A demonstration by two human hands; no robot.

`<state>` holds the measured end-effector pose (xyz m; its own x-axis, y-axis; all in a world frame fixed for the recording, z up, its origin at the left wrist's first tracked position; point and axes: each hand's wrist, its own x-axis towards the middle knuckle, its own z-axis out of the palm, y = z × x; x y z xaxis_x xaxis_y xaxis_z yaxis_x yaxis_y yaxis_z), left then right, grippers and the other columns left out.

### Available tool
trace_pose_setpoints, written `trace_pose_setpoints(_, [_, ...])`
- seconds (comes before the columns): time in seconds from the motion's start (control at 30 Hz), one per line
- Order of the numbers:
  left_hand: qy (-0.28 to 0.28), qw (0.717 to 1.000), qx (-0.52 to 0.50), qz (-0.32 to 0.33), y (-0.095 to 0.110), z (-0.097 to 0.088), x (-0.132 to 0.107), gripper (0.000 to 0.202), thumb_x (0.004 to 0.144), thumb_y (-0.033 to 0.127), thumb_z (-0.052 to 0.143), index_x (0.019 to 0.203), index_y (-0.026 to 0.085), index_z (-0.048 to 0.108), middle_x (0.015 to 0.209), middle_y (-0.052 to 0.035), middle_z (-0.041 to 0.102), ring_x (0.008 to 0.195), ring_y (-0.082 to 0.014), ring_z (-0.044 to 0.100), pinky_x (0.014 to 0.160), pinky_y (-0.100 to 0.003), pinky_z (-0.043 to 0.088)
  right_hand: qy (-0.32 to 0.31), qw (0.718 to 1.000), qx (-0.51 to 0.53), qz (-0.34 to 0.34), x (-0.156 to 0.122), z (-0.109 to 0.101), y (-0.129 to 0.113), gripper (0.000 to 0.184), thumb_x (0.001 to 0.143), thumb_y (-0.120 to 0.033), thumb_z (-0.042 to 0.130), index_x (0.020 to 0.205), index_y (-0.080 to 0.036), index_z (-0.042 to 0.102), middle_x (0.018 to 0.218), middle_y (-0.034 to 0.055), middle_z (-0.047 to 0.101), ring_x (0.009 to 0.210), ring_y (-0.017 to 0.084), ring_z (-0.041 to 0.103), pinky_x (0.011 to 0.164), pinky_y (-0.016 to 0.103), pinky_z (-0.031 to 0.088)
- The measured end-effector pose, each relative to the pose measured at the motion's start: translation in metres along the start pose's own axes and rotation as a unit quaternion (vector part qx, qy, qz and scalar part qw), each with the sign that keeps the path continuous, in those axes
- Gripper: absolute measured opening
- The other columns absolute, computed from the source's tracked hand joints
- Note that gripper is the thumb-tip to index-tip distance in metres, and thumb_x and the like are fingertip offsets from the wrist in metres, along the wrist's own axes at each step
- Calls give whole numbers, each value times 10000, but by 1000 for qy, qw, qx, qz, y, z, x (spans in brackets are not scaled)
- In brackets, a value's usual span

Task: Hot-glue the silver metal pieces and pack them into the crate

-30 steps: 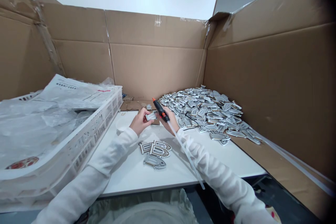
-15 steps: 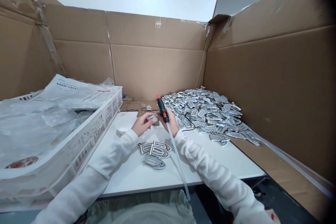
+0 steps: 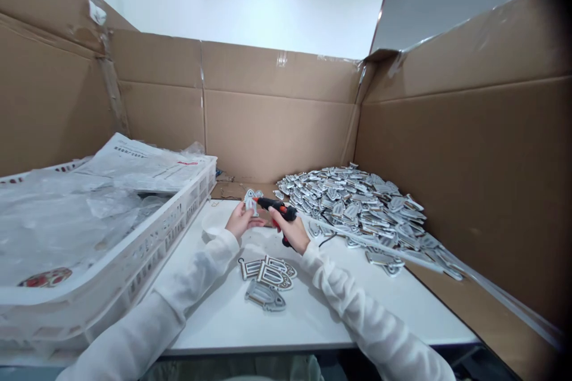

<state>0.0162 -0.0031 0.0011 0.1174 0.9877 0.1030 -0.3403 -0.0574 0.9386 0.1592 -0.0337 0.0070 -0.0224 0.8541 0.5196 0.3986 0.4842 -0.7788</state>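
Note:
A black and orange hot glue gun (image 3: 277, 208) with a long pale glue stick (image 3: 379, 244) out of its back is gripped in my right hand (image 3: 295, 231). Its orange nozzle points left, at or close to a small flat grey-white arch-shaped piece (image 3: 251, 202). My left hand (image 3: 241, 220) pinches that piece upright by its lower edge. Nearer to me, several flat arch-shaped pieces (image 3: 273, 277) with white outlines overlap on the white table (image 3: 214, 321). Whether the nozzle touches the piece I cannot tell.
A large heap of similar pieces (image 3: 348, 202) lies at the back right. On the left stands a white plastic basket (image 3: 179, 208) with plastic bags and printed papers (image 3: 147, 161). A white round dish (image 3: 213, 226) sits beside my left hand. Cardboard walls (image 3: 277, 125) enclose the table.
The glue gun has swung from pointing up and away to pointing left at the piece, its glue stick now trailing right. My left hand has turned the piece upright. The view has tilted up.

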Motion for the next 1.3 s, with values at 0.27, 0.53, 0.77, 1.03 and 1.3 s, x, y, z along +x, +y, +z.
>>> trace_pose_setpoints(0.27, [-4,1000,8,21,-3,1,-2,180,766,127,451,900,183,344,687,7,627,515,-128,628,556,-278,537,-14,1000,3,26,-1,0,-2,385,749,-535,444,711,-177,579,494,-11,526,449,132,469,475,254,373])
trace_pose_setpoints(0.53, [-11,1000,20,4,-1,5,-4,178,787,93,397,931,185,346,670,13,634,467,-122,612,498,-258,517,-14,1000,-2,15,0,1,4,381,754,-525,438,827,-186,594,527,-16,554,466,140,485,499,255,374])
trace_pose_setpoints(0.77, [-17,999,29,4,0,8,-6,154,804,92,364,914,192,325,673,20,631,460,-114,607,488,-252,510,-21,1000,-3,4,1,0,3,379,763,-516,431,840,-188,604,523,-15,551,458,140,479,496,258,374])
trace_pose_setpoints(1.03, [-40,998,35,29,-5,5,-4,164,798,182,429,913,196,313,700,19,628,467,-117,606,493,-270,512,-7,999,12,43,-2,1,-4,383,740,-539,439,742,-188,592,474,-18,501,437,138,471,453,253,357])
trace_pose_setpoints(1.3, [-43,998,36,28,-3,7,-6,171,787,169,426,910,198,310,720,11,631,463,-115,605,508,-270,509,-5,996,-13,83,-3,0,-5,427,727,-576,426,623,-182,555,452,-16,465,443,135,463,460,251,344])
